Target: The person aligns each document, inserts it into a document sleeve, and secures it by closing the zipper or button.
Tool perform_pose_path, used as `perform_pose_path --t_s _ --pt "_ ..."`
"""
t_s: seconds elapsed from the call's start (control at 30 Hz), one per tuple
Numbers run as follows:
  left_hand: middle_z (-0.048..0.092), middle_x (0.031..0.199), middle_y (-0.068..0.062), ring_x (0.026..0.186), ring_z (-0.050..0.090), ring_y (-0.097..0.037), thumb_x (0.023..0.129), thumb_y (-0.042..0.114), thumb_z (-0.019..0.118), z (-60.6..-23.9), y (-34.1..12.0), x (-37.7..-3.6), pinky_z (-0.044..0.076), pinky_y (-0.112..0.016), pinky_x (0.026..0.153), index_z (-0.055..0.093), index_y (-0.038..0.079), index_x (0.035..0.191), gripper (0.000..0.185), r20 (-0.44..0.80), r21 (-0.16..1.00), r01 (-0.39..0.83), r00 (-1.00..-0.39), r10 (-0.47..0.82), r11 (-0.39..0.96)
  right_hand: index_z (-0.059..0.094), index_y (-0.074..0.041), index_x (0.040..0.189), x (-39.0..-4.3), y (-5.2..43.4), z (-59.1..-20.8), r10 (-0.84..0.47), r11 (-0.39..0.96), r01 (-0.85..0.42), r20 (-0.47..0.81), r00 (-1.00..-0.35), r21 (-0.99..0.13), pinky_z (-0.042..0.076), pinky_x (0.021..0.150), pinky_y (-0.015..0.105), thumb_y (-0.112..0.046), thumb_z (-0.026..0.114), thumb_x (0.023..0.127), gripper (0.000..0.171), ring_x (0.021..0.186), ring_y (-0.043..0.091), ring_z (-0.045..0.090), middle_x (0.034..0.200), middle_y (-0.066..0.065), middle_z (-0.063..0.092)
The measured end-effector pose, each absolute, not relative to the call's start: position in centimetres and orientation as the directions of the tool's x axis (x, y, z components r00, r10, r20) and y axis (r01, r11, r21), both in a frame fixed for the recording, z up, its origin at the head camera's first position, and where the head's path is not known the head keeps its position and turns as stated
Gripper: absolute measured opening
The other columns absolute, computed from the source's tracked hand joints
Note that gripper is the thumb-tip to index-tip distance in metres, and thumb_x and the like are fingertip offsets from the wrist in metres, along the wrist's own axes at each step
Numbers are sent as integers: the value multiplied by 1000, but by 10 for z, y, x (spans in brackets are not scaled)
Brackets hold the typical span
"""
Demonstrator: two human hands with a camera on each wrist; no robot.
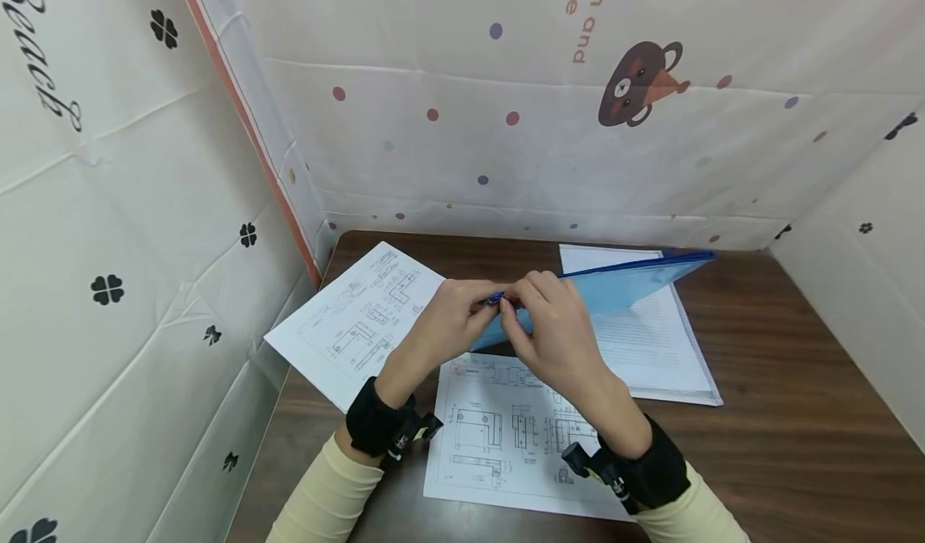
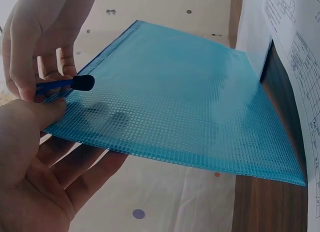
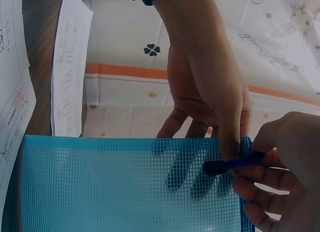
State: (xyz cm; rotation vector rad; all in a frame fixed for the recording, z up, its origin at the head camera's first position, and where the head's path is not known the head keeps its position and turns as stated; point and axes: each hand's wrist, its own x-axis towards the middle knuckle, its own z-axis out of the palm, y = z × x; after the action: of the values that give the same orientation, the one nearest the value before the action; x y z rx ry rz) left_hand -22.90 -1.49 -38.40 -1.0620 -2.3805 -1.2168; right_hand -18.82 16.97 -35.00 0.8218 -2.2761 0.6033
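A translucent blue mesh zipper pouch [image 1: 629, 284] is held up off the table, tilted, with its dark blue zipper edge upward. My left hand [image 1: 448, 318] grips one end of it, thumb on the near face and the other fingers behind, showing through the mesh in the right wrist view. At that same corner, my right hand [image 1: 560, 330] pinches the blue zipper pull [image 2: 82, 82] between thumb and fingertips. The pull's black tip [image 3: 215, 168] sticks out over the mesh. Both hands' fingertips meet closely there.
One sheet with technical drawings [image 1: 361, 326] lies on the left of the brown wooden table [image 1: 780, 414]; another drawing sheet [image 1: 477, 471] lies in front, under the forearms. A stack of printed paper [image 1: 658, 358] sits behind the pouch on the right. Patterned cloth walls [image 1: 433, 149] surround the table.
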Motion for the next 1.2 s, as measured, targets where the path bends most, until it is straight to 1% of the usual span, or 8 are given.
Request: perform_pose_path --t_s 0.13,0.37,0.53,0.67,0.83,1.0,1.1,1.2 --pt "78 116 -3 63 50 -6 105 5 63 -384 -15 -229 42 -24 58 77 9 127 26 521 592 711 -696 494 379 73 -3 97 -188 171 -349 -399 700 -688 695 -599 -191 42 69 41 -5 76 92 6 78 24 55 86 7 64" --pt "78 119 -3 68 54 -6 106 9 64 -383 -16 -229 46 -23 61 77 9 128 25 521 593 713 -694 497 375 72 -5 96 -189 173 -349 -404 697 -694 702 -587 -179 42 69 41 -5 77 91 6 78 24 55 86 6 65" --pt "78 116 -1 70 56 -5 107 12 64 -384 -16 -229 47 -23 63 77 10 127 23 523 597 715 -690 500 364 72 -6 93 -188 175 -348 -401 701 -690 700 -591 -181 42 69 41 -6 78 91 6 78 24 56 85 6 65" --pt "78 118 -2 69 56 -5 108 12 64 -384 -17 -228 47 -22 62 77 10 128 24 523 603 715 -689 502 353 72 -6 93 -187 176 -349 -399 702 -689 700 -592 -182 43 70 42 -6 78 91 6 79 25 57 86 6 66" --pt "78 120 -3 63 52 -5 107 12 64 -385 -18 -226 47 -23 60 76 10 131 26 516 610 713 -688 510 346 73 -5 93 -187 177 -350 -397 701 -688 700 -593 -186 43 70 42 -7 78 92 5 80 25 58 86 6 67" --pt "79 117 -2 58 46 -5 107 13 65 -386 -18 -225 43 -23 57 76 11 130 25 516 608 713 -689 509 348 73 -4 95 -185 178 -352 -386 697 -689 705 -594 -199 44 69 41 -5 78 90 6 79 26 59 85 6 67" --pt "79 118 -3 56 44 -5 107 13 66 -386 -18 -224 42 -23 54 77 10 129 25 523 602 716 -688 503 354 73 -4 95 -184 177 -353 -396 677 -706 703 -590 -210 45 69 41 -5 76 92 5 78 25 59 85 6 66" --pt "79 114 -4 54 42 -5 106 12 67 -385 -18 -222 40 -23 53 77 9 128 24 528 599 715 -691 493 361 73 -4 97 -182 173 -354 -406 656 -721 701 -587 -224 46 70 40 -5 74 93 4 77 23 58 86 6 65"
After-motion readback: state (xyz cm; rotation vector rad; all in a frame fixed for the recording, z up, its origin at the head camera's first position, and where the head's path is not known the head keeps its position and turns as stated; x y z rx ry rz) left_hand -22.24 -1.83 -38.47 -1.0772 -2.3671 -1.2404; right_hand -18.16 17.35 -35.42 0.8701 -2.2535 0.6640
